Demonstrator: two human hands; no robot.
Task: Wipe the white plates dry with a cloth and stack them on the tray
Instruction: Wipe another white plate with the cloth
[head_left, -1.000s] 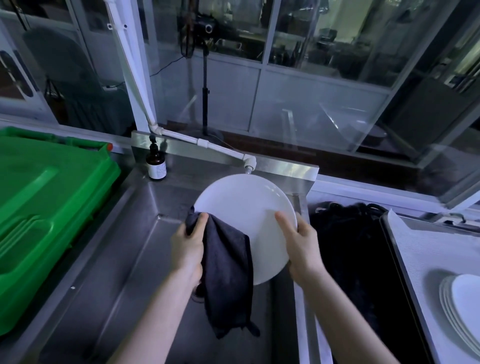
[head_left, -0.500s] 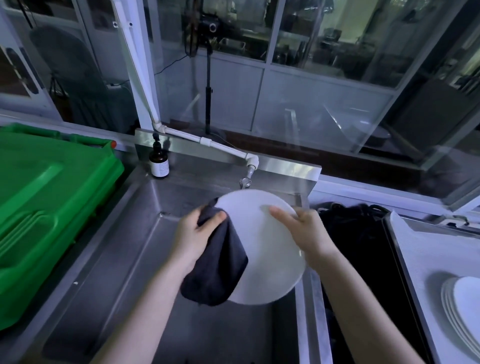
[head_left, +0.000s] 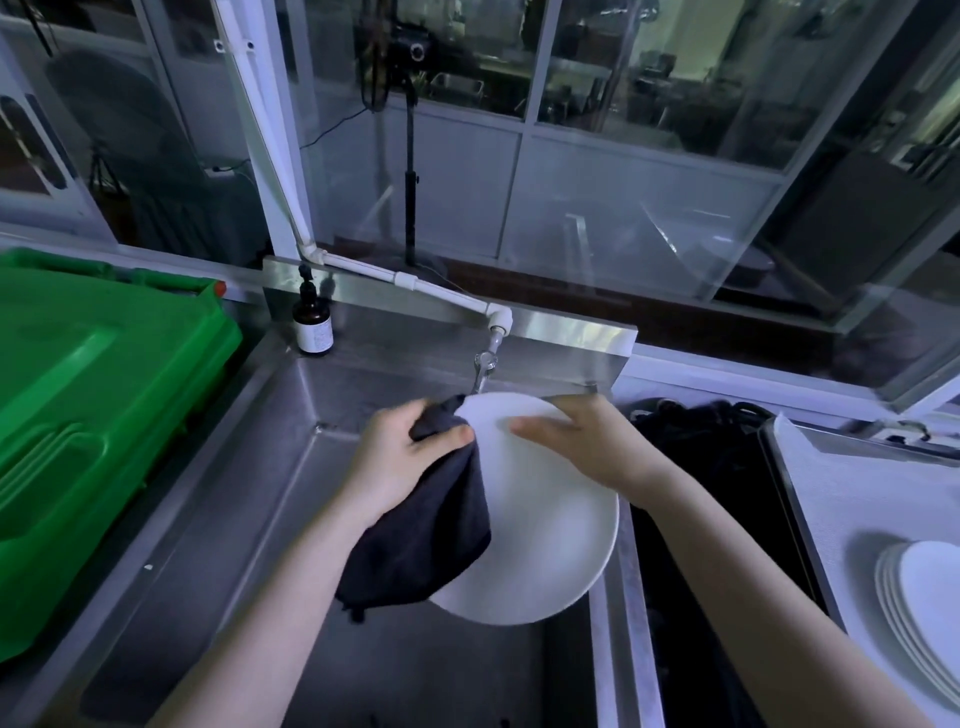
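I hold a white plate (head_left: 545, 540) over the steel sink (head_left: 291, 467), its face tilted toward me. My left hand (head_left: 400, 457) grips a dark cloth (head_left: 426, 540) at the plate's upper left rim, and the cloth hangs down over the plate's left side. My right hand (head_left: 587, 441) holds the plate's top right rim, thumb lying across its face. A stack of white plates (head_left: 919, 597) lies on the white-lined tray (head_left: 852, 493) at the right.
A green crate (head_left: 93, 415) fills the left counter. A brown bottle (head_left: 311, 322) stands at the sink's back left corner, and a tap (head_left: 485, 364) hangs just behind the plate. Dark netting-like stuff (head_left: 717, 467) lies between sink and tray.
The plate has tipped from upright toward flatter. My left hand with the cloth has moved up to the upper rim, and my right hand has shifted from the right edge to the top.
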